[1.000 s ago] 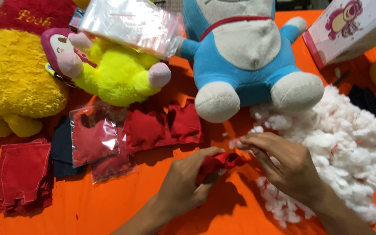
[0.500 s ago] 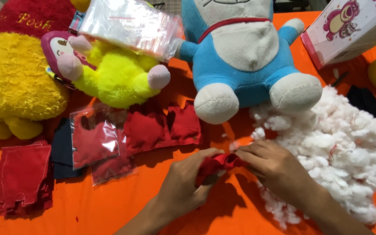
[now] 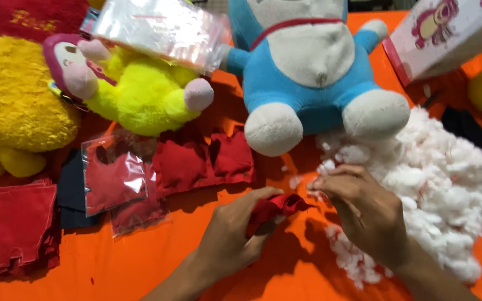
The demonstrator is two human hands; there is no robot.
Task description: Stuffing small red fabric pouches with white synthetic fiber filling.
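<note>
My left hand [image 3: 232,234] grips a small red fabric piece [image 3: 277,206] low in the middle of the orange table cover [image 3: 112,267]. Just to its right, my right hand [image 3: 364,212] has its fingertips pinched together on a tuft of white stuffing right at the edge of the red piece. The hand rests on the near side of a big heap of white stuffing [image 3: 436,184], which spreads across the right of the view.
A blue and white plush toy [image 3: 308,67] sits behind the hands. A yellow-green plush [image 3: 135,95] and a large yellow plush [image 3: 12,106] lie left. Red fabric pieces [image 3: 202,161], bagged ones [image 3: 112,178], a red stack [image 3: 20,228] and a pink-printed box [image 3: 447,28] surround them.
My right hand has slid slightly left and closed its fingertips on stuffing next to the red piece. The left hand keeps its hold.
</note>
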